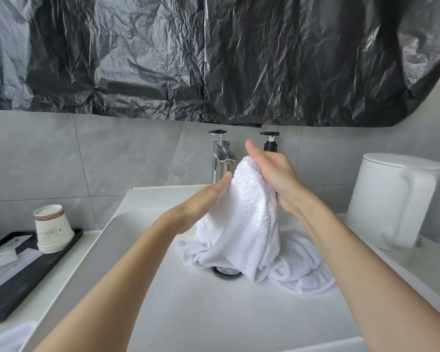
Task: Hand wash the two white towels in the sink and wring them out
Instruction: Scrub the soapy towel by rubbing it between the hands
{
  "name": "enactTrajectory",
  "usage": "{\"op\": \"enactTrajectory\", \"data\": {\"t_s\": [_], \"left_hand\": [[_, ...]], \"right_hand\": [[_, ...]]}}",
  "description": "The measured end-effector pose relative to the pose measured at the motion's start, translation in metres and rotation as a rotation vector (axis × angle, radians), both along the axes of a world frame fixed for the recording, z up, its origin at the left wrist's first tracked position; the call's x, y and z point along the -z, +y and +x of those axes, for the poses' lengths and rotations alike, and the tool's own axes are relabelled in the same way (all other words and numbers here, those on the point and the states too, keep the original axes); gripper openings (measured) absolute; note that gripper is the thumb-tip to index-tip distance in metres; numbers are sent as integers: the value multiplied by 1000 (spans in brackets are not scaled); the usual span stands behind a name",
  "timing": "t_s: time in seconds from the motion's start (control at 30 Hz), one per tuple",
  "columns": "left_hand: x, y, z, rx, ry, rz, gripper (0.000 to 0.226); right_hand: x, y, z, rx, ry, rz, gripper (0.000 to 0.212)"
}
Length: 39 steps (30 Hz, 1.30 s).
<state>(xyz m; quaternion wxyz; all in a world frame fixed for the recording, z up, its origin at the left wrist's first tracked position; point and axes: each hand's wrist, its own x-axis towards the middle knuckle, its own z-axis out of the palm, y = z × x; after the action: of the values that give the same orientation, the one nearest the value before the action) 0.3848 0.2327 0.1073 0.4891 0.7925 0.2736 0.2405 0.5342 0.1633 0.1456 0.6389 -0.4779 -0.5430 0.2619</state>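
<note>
Pressing a white towel between them, left hand and right hand show straight, uncurled fingers. Its tail drapes onto the second towel in the sink.

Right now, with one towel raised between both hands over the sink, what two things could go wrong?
1. The right hand is right in front of the pump bottle; a wide stroke might knock it over.
2. The tail of the raised towel partly covers the drain, so water may drain slowly and pool in the sink.
</note>
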Motion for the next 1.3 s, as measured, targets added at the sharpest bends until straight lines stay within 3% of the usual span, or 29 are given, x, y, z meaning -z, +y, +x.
{"op": "enactTrajectory", "data": {"t_s": [0.07,0.17,0.27,0.33,0.37,0.43,0.47,0.53,0.6,0.7,0.73,0.8,0.9,0.97,1.03,1.13,1.23,1.3], "left_hand": [[-3,-2,-5,94,-64,-95,54],[-12,-3,-20,93,-115,-79,40],[-26,-13,-28,-6,-233,-2,18],[-33,-16,-30,-145,-360,60,19],[-37,-14,-33,-211,-448,75,20],[-44,-10,-43,-331,-621,87,23],[-45,-6,-47,-384,-655,127,26],[-44,2,-54,-482,-601,297,31],[-38,11,-57,-561,-501,486,35],[-28,23,-56,-664,-162,676,33],[-24,23,-54,-641,-61,684,30],[-21,17,-50,-471,-32,604,31],[-17,9,-42,-197,81,569,76],[-10,11,-35,-170,264,642,88],[0,10,-27,-173,333,700,77],[9,11,-19,-242,237,737,42],[11,18,-22,-339,153,590,10],[13,20,-24,-381,139,477,12]], "right_hand": [[-1,0,5,5,2,17,44],[1,-1,17,46,-32,22,56],[7,2,24,28,-177,-56,54],[11,1,26,-79,-361,-227,71],[13,1,26,-108,-488,-323,70],[18,1,25,-150,-679,-455,35],[20,3,26,-160,-700,-482,28],[22,8,29,-133,-600,-456,38],[18,10,33,-66,-373,-313,39],[5,6,34,66,-93,-123,25],[3,5,34,99,-39,-77,21],[-1,5,33,159,47,-14,27],[1,4,36,270,102,35,21],[3,6,40,342,117,37,24],[6,9,43,419,103,35,29],[7,11,46,472,148,40,21],[7,11,50,466,258,19,19],[4,7,49,442,365,-12,8]]}}
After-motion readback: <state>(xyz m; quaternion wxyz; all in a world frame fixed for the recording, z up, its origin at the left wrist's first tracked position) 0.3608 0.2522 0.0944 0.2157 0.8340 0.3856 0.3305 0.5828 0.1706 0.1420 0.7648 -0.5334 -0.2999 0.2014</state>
